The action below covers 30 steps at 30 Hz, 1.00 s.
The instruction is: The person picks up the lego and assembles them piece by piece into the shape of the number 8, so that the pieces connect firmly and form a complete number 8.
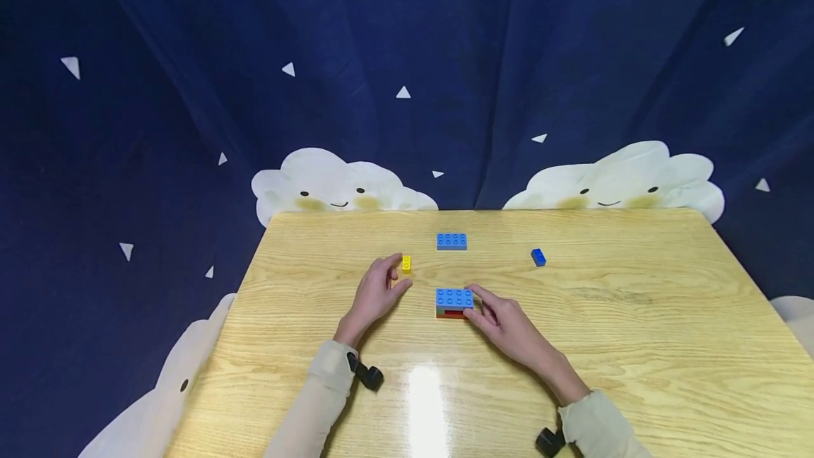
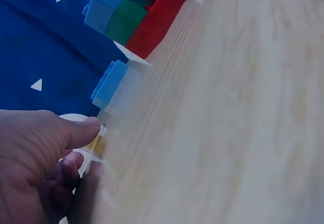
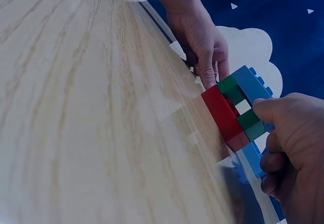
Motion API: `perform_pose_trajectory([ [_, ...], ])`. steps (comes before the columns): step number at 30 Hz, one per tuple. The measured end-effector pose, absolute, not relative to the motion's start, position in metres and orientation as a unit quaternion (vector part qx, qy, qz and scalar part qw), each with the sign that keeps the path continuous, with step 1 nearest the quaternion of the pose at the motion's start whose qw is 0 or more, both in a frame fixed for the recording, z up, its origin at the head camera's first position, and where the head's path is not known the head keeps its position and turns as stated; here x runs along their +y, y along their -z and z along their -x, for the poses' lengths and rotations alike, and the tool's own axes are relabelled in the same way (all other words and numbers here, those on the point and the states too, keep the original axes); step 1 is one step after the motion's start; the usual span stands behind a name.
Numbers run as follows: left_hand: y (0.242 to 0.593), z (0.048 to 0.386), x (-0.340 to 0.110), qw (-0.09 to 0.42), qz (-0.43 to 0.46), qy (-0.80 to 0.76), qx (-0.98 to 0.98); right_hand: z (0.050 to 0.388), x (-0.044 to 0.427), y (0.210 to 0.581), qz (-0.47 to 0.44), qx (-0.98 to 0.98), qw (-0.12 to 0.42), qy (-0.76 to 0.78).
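A small stack of building bricks (image 1: 454, 300) stands in the middle of the table: a red brick (image 3: 225, 117) at the bottom, two green bricks (image 3: 251, 124) spaced apart above it, and a light blue brick (image 3: 250, 85) on top. My right hand (image 1: 511, 329) holds the stack's right end between thumb and fingers. To the left, my left hand (image 1: 375, 293) is beside a small yellow brick (image 1: 406, 264), thumb and index finger spread apart. The index fingertip is close to the yellow brick's left side; whether it touches, I cannot tell. In the left wrist view, the thumb partly hides that brick.
Behind the stack lies another light blue brick (image 1: 451, 242). A small dark blue brick (image 1: 538, 257) lies farther right on the wooden table (image 1: 636, 345). A navy curtain (image 1: 407, 34) with white cloud shapes hangs along the table's far edge.
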<state>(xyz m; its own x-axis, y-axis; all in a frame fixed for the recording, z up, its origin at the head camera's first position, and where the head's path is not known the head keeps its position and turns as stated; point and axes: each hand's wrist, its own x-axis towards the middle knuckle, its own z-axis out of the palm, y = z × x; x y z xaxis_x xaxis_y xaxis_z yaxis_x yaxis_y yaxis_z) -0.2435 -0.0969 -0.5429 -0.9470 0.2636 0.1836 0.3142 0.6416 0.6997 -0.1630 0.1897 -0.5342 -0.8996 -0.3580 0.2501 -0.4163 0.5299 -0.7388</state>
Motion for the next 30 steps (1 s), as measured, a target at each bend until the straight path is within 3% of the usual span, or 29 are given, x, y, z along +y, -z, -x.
perform_pose_trajectory([
  [30, 0.5404, 0.2466, -0.0898, 0.055, 0.147, 0.351, -0.923, 0.1639, 0.1903, 0.5333, -0.212, -0.874, 0.022, -0.437],
])
